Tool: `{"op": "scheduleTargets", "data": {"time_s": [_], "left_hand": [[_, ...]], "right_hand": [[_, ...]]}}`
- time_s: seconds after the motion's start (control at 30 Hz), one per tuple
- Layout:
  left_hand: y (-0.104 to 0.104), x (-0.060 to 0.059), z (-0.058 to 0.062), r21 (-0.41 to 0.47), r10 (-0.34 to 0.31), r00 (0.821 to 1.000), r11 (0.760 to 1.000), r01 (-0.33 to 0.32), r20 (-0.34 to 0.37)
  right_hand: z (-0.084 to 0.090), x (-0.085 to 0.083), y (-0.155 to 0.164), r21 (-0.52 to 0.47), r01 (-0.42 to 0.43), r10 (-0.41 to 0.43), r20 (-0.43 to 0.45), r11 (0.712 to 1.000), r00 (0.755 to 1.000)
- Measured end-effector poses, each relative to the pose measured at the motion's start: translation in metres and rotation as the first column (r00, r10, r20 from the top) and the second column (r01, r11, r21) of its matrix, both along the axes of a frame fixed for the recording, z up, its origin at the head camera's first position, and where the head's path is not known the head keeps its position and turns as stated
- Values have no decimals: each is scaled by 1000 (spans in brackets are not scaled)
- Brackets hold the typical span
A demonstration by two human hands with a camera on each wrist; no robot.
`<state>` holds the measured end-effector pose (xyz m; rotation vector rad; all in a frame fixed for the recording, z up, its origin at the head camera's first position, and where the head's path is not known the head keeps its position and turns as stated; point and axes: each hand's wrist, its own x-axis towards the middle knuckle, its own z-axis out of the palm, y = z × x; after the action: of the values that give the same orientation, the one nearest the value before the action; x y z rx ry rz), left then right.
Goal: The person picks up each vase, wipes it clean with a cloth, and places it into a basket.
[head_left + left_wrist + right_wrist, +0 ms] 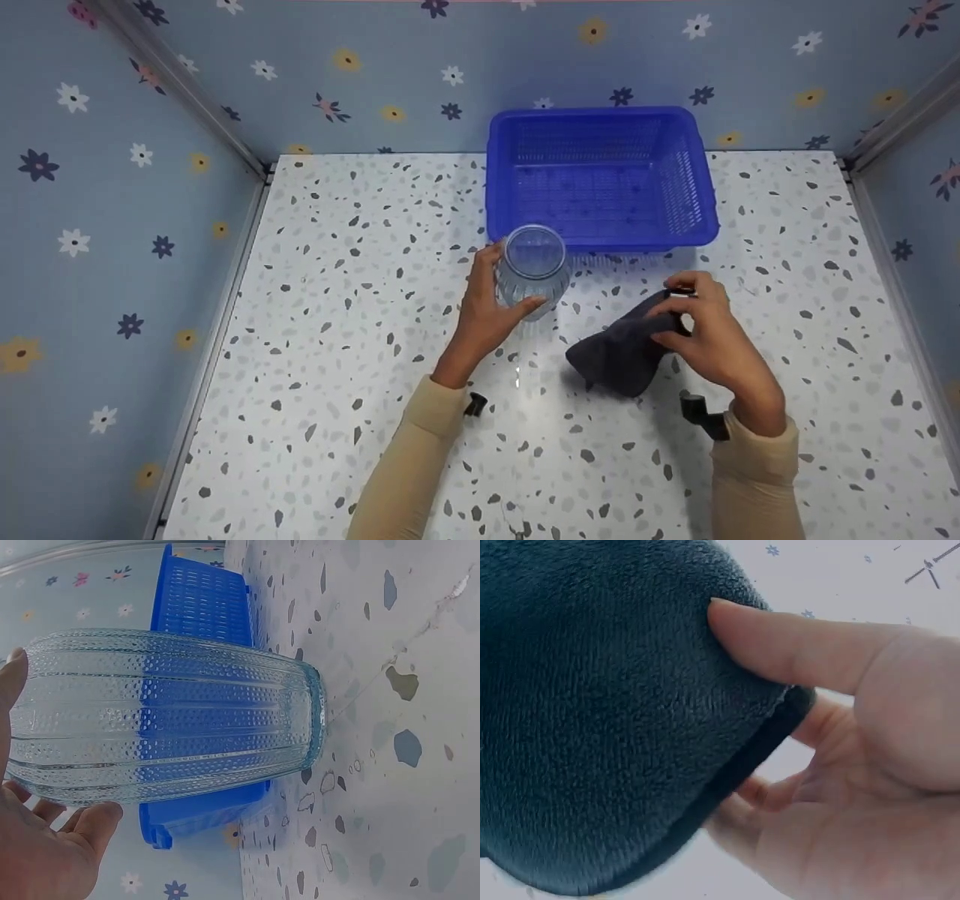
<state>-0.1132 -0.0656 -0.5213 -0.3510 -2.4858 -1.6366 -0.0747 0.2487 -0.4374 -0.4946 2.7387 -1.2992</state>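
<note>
Head view: left hand (487,315) gripped ribbed glass jar (532,270) mid-body, fragile and slippery; right hand (712,337) pinched soft dark cloth (622,349).

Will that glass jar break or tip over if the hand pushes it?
The glass jar looks tall with a fairly narrow base, so a sideways push may tip it. Being glass, it would probably crack if it fell. Its bumpy ribbed surface likely helps the left hand keep hold.

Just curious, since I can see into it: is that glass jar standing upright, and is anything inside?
Upright and empty. The glass jar stands on the table, mouth up, nothing visible inside; the left hand grips its side.
</note>
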Motion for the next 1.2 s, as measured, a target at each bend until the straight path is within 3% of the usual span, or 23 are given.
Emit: {"op": "scheduleTargets", "data": {"time_s": [0.1, 0.17, 0.27, 0.37, 0.47, 0.57, 0.7, 0.97, 1.07, 1.2], "left_hand": [[1, -1, 0, 1, 1, 1000, 1000, -1, 4], [1, -1, 0, -2, 6, 1000, 1000, -6, 4], [1, -3, 0, -9, 15, 1000, 1000, -15, -4], [1, -3, 0, -15, 15, 1000, 1000, -15, -8], [2, -2, -1, -15, 8, 1000, 1000, -8, -3], [3, -2, 0, -5, -8, 1000, 1000, 8, 4], [4, -2, -1, 3, -13, 1000, 1000, 13, 9], [1, -1, -1, -7, 19, 999, 1000, -19, 32], [1, -1, -1, -12, 20, 999, 1000, -19, 39], [1, 0, -2, 2, 13, 999, 1000, -13, 44]], "right_hand": [[2, -5, 4, -80, 8, -8, 11, 997, 1000], [-1, -14, 6, -159, 78, -68, 70, 984, 995], [-17, -34, 8, -199, 218, -182, 186, 955, 965], [-46, -56, 11, -99, 286, -251, 268, 953, 930], [-74, -69, 15, 37, 278, -274, 330, 960, 903], [-91, -72, 17, 115, 257, -281, 351, 960, 893], [-100, -70, 19, 161, 216, -259, 329, 963, 908], [-102, -67, 33, 141, 107, -153, 376, 984, 914], [-104, -66, 37, 151, 97, -143, 335, 984, 931], [-106, -63, 35, 124, 161, -186, 234, 979, 954]]}}
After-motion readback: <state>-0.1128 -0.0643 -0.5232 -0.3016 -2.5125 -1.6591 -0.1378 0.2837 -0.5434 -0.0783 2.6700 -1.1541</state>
